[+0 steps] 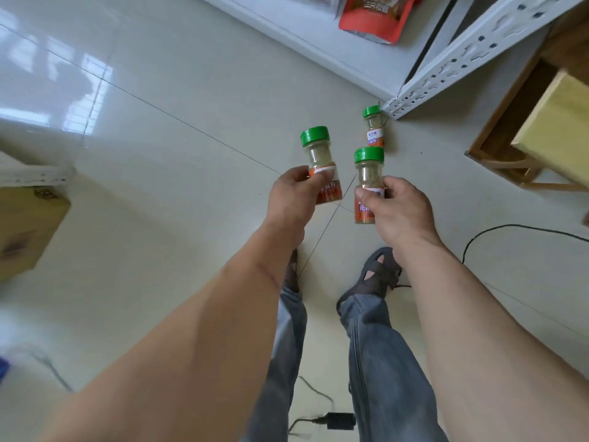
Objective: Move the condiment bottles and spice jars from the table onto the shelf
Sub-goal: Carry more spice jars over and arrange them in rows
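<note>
Above tiled floor, left hand (291, 199) gripping green-capped spice jar (320, 164), right hand (400, 212) pinching another (368, 183)

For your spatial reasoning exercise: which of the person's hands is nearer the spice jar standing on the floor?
Right. The right hand is just below the floor jar in the picture; the left hand is further off, down and leftward.

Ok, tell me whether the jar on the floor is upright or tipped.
Upright: the floor jar stands on its base, green cap on top, beside the shelf leg.
</note>
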